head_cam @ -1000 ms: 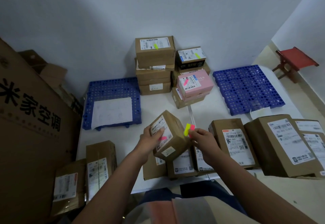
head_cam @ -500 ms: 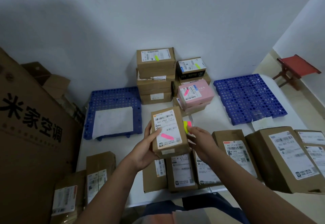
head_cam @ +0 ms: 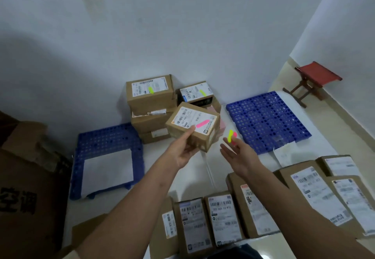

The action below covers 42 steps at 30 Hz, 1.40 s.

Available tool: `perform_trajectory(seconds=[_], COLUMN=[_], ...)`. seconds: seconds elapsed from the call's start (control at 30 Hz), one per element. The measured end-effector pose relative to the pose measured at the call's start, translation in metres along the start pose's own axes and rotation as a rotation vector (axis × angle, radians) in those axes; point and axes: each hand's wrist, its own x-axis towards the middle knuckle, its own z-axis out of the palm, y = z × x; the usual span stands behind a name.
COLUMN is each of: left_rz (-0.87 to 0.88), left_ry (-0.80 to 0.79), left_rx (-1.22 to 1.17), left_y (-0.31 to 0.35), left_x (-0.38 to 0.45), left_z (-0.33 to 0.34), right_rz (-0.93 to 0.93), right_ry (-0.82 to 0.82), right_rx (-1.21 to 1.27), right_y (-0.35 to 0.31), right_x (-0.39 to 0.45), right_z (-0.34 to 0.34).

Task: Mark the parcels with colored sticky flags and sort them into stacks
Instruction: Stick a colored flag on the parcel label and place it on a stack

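My left hand (head_cam: 183, 150) grips a small brown parcel (head_cam: 199, 128) from below, held out above the table in front of the stacks at the wall. A pink sticky flag (head_cam: 202, 124) lies on its white label. My right hand (head_cam: 236, 153) is off the parcel, to its right, and holds a yellow and pink set of sticky flags (head_cam: 231, 137) at its fingertips. Behind stands a tall stack of brown parcels (head_cam: 151, 104) with a yellow flag on top. Beside it a black parcel (head_cam: 195, 95) also carries a yellow flag. A pink box behind the held parcel is mostly hidden.
Two blue perforated pallets lie on the white table, the left pallet (head_cam: 109, 139) bearing a white sheet, the right pallet (head_cam: 265, 118) bare. A row of unmarked parcels (head_cam: 223, 216) lines the near edge. A big carton (head_cam: 26, 197) stands left, a red stool (head_cam: 316, 80) at far right.
My left hand has carried the pink-flagged parcel forward toward the stacks at the wall. My right hand has come off the parcel and moved right, still with the flags.
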Motion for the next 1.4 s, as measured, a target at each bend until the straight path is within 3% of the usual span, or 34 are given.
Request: perform_trajectory(seconds=[0.2, 0.43, 0.63, 0.87, 1.27, 1.4], left_rz=[0.049, -0.008, 0.002, 0.027, 0.352, 0.198], left_ry=[0.016, -0.054, -0.008, 0.16, 0.692, 0.911], left_rx=[0.02, 0.107, 0.249, 0.16, 0.989, 1.223], left_y=[0.003, 0.009, 0.004, -0.019, -0.11, -0.133], left_x=[0.035, 0.044, 0.033, -0.005, -0.105, -0.125], left_z=[0.039, 0.039, 0.004, -0.085, -0.284, -0.334], right_rz=[0.01, -0.046, -0.071, -0.047, 0.123, 0.116], right_ry=[-0.031, -0.034, 0.162, 0.108, -0.109, -0.126], right_rx=[-0.016, 0.056, 0.045, -0.183, -0.621, -0.674], right_y=[-0.022, -0.036, -0.017, 0.065, 0.205, 0.224], right_x=[0.029, 0.053, 0.035, 0.005, -0.054, -0.068], right_z=[0.022, 0.038, 0.046, 0.049, 0.073, 0.076])
